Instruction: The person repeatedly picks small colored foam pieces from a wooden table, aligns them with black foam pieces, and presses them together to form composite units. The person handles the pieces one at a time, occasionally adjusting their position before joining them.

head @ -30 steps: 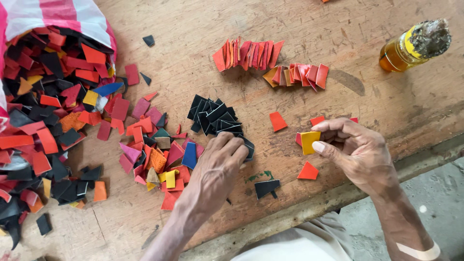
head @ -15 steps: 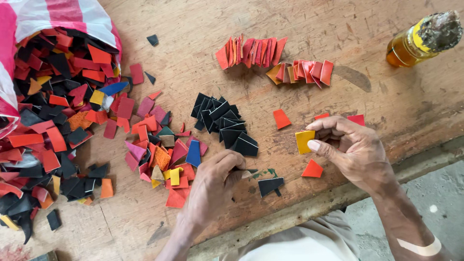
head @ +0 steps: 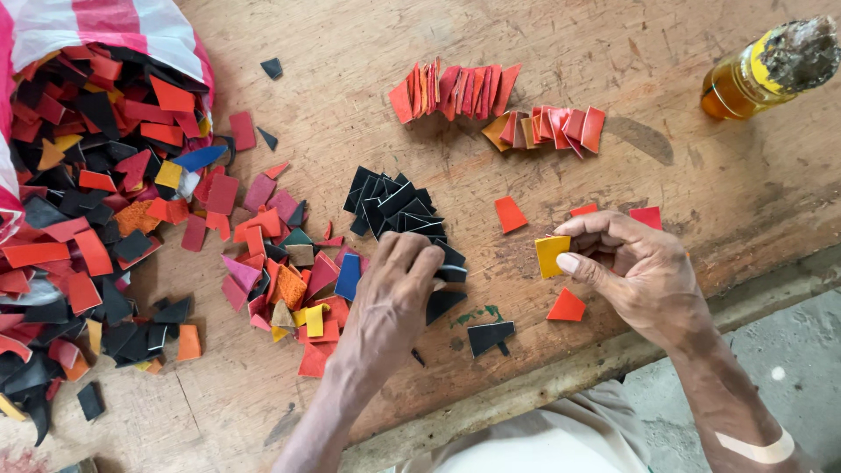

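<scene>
My right hand pinches a small yellow square piece between thumb and fingers, just above the wooden table. My left hand is curled at the near edge of a fanned pile of black pieces, its fingertips closed on one black piece. Loose red pieces lie between and around the two hands. Left of my left hand spreads a scatter of mixed red, orange, pink and yellow pieces.
Two overlapped rows of red and orange pieces lie at the far side. A bottle of amber liquid stands at the far right. A pink-and-white striped sack spills a heap of pieces at the left. The table's edge runs near my body.
My left hand drew back a little from over the black pile to its near edge and closed its fingertips on a black piece. My right hand kept hold of the yellow piece.
</scene>
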Demonstrator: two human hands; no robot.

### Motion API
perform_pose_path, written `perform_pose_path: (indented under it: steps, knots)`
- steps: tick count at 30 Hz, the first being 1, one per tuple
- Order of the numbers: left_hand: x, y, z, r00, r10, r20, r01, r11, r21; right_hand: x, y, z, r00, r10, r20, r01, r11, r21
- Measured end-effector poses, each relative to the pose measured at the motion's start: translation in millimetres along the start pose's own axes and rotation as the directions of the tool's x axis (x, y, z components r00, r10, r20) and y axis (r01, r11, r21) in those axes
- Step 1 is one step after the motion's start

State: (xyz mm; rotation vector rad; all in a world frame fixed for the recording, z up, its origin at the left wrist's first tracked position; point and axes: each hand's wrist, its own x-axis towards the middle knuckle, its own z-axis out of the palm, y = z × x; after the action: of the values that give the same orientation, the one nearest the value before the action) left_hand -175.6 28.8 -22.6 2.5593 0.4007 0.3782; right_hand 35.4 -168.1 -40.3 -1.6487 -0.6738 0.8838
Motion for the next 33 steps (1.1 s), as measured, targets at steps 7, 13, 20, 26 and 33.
perform_pose_path:
  steps: [7, 13, 20, 26, 33]
  knots:
    - [-5.4, 0.4, -17.4, 0.986, 0.007, 0.169, 0.016, 0.991, -0.132, 1.9, -0.1, 0.7, 0.999, 0.035, 0.001, -0.035, 0.999, -0.010]
    - [-14.2, -2.7, -34.4, 0.982, -0.137, 0.130, 0.173, 0.927, -0.332, 0.1, -1.9, 5.4, 0.997, 0.077, 0.018, -0.077, 0.997, 0.011]
    - [-29.1, 15.8, -19.4, 0.697, -0.549, 0.462, 0.710, 0.619, -0.336, -2.4, 0.8, 5.2, 0.990, 0.140, 0.015, -0.140, 0.990, 0.016]
    - [-36.7, 24.8, 5.7, 0.944, -0.327, -0.051, 0.324, 0.944, -0.056, -0.7, 5.6, 6.4, 0.993, 0.112, 0.047, -0.116, 0.990, 0.084]
    - [-13.8, 10.8, 1.6, 0.996, -0.071, -0.048, 0.073, 0.997, 0.023, -0.2, 8.2, 11.4, 0.995, 0.094, 0.042, -0.095, 0.995, 0.020]
